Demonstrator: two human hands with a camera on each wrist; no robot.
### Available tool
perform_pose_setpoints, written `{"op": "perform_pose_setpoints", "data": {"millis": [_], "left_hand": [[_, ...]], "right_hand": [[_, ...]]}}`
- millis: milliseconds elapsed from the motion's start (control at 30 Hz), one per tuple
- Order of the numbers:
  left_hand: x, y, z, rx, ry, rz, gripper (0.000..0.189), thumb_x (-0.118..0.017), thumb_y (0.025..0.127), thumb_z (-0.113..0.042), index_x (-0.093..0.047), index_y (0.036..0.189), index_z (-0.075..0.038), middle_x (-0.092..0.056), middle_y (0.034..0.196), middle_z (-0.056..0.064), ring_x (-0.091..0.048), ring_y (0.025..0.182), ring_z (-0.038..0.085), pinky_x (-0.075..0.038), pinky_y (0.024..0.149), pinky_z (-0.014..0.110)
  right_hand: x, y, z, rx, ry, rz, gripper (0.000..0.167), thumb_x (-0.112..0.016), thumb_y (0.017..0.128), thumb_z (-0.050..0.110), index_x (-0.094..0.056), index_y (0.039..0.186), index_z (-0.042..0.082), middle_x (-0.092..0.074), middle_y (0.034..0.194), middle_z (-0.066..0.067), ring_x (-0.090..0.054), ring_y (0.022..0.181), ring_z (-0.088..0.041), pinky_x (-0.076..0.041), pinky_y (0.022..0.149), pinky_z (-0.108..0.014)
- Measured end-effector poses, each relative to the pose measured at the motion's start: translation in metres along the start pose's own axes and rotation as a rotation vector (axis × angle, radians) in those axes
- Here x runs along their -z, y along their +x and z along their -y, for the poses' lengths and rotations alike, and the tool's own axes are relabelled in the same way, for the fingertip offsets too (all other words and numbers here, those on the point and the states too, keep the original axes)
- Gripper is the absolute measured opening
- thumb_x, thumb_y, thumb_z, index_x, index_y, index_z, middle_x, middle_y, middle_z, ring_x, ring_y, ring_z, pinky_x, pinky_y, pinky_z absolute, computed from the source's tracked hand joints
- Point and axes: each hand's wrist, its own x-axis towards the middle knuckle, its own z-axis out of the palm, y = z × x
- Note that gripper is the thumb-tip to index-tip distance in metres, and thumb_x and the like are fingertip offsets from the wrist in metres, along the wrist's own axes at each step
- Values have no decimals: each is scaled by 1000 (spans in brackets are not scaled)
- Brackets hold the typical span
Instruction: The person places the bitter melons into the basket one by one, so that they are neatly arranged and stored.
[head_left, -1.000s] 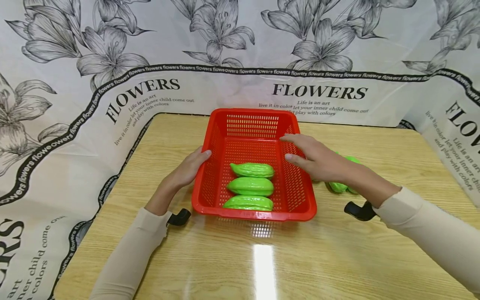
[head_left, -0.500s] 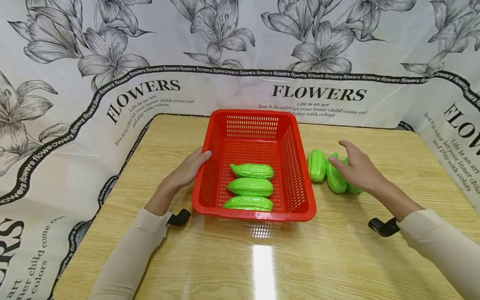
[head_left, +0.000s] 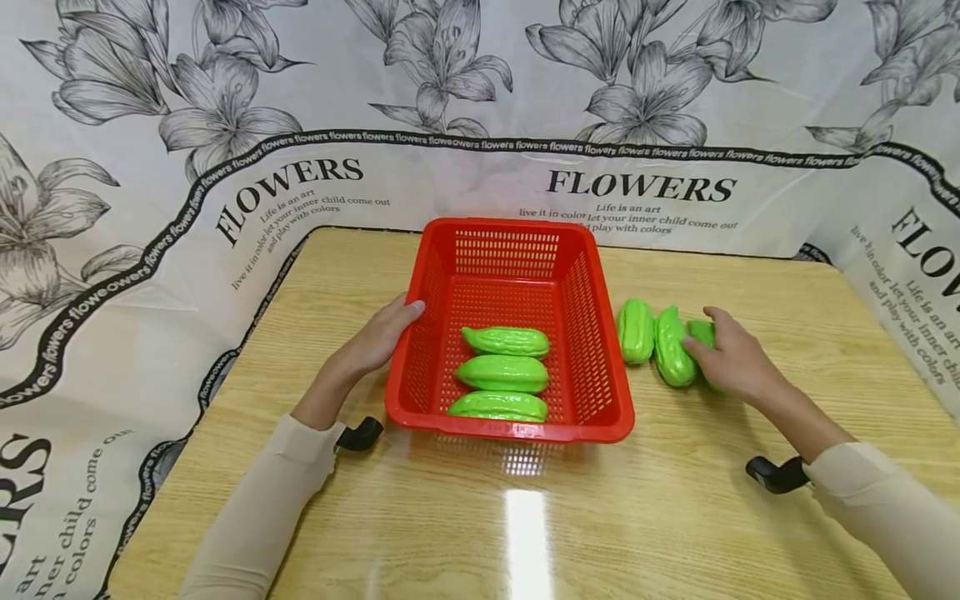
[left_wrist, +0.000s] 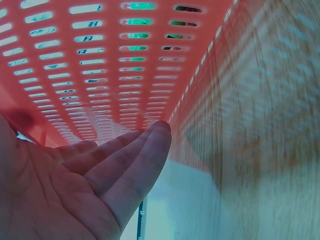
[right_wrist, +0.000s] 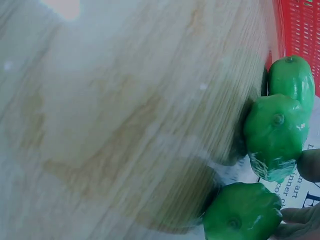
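Observation:
My left hand (head_left: pixel 380 335) holds the left rim of the red plastic basket (head_left: pixel 509 430), thumb over the edge. In the left wrist view its fingers (left_wrist: pixel 137 172) lie nearly straight against the perforated outer wall. Three green bitter melons (head_left: pixel 502 373) lie crosswise inside the basket. On the table to its right are a left bitter melon (head_left: pixel 636 332), a middle one (head_left: pixel 674 347) and a right one (head_left: pixel 702 333). My right hand (head_left: pixel 733 357) is spread over the right bitter melon, partly hiding it. In the right wrist view, its thumb (right_wrist: pixel 311 165) is beside the middle bitter melon (right_wrist: pixel 276 132).
A light wooden table (head_left: pixel 420 525) carries everything, with a bright reflection near the front. Flower-printed cloth (head_left: pixel 465 179) stands behind the table and at both sides. A black wrist mount (head_left: pixel 776 473) hangs by the right sleeve, another (head_left: pixel 360 435) by the left.
My right hand has left the basket's right side and moved right to the rightmost bitter melon, uncovering the other two on the table. My left hand and the basket stay put.

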Motion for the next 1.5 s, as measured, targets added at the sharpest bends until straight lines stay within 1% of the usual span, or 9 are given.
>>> {"op": "perform_pose_setpoints", "data": {"millis": [333, 500, 633, 700, 767, 900, 1033, 1200, 1500], "left_hand": [[0, -1, 1, 4, -12, -3, 57, -29, 112, -36, -24, 157, -1, -59, 129, 34, -67, 107, 48, -63, 80, 46], [0, 0, 1, -4, -21, 9, 58, -28, 112, -36, -23, 157, 0, -58, 129, 35, -67, 107, 49, -62, 80, 46], [-1, 0, 1, -5, -28, 13, 58, -29, 112, -36, -22, 157, 0, -58, 130, 34, -67, 108, 49, -62, 80, 47], [0, 0, 2, -5, -25, 12, 58, -29, 112, -36, -22, 158, -1, -58, 130, 34, -67, 107, 48, -62, 81, 47], [0, 0, 1, -5, -21, 11, 58, -30, 112, -36, -22, 158, -1, -57, 130, 34, -67, 107, 48, -62, 80, 47], [0, 0, 1, -7, -18, 9, 58, -29, 112, -37, -22, 158, -2, -57, 131, 34, -67, 107, 48, -62, 81, 47], [0, 1, -1, -10, -27, 21, 58, -29, 112, -37, -21, 158, -2, -57, 132, 34, -66, 109, 49, -62, 81, 47], [1, 1, 0, -14, -35, 23, 57, -29, 112, -36, -22, 158, -3, -57, 131, 34, -66, 109, 50, -62, 81, 48], [1, 1, 2, -12, -34, 21, 58, -28, 112, -37, -22, 158, -3, -58, 131, 32, -66, 109, 48, -62, 81, 47]], "right_hand": [[1, -6, -19, -25, -5, -19, 69, -34, 111, 27, -5, 153, -19, -19, 149, -49, -22, 134, -68, -26, 106, -77], [7, -7, -26, -83, -52, -2, 76, -38, 109, 34, -8, 150, -22, -25, 143, -52, -29, 128, -69, -35, 100, -76], [14, -6, -29, -108, -124, 24, 73, -45, 106, 39, -35, 137, -25, -54, 113, -42, -56, 95, -52, -53, 70, -54], [18, -4, -28, -103, -144, 33, 65, -48, 105, 38, -45, 125, -24, -56, 93, -30, -56, 78, -38, -48, 58, -39], [23, -2, -24, -98, -144, 36, 59, -49, 104, 36, -48, 117, -21, -54, 85, -22, -54, 73, -32, -44, 54, -33], [36, 5, -7, -79, -144, -2, 50, -50, 103, 33, -50, 111, -16, -54, 85, -21, -53, 75, -34, -44, 54, -33], [44, 13, 17, -44, -138, -51, 51, -51, 103, 34, -50, 116, -15, -56, 92, -26, -54, 79, -37, -44, 54, -34], [37, 23, 54, 30, -105, -62, 55, -52, 104, 33, -47, 130, -14, -57, 102, -28, -55, 85, -37, -47, 57, -36], [32, 32, 131, 160, -74, -111, 40, -55, 102, 31, -52, 126, 0, -57, 98, -19, -55, 85, -33, -45, 65, -40]]}}
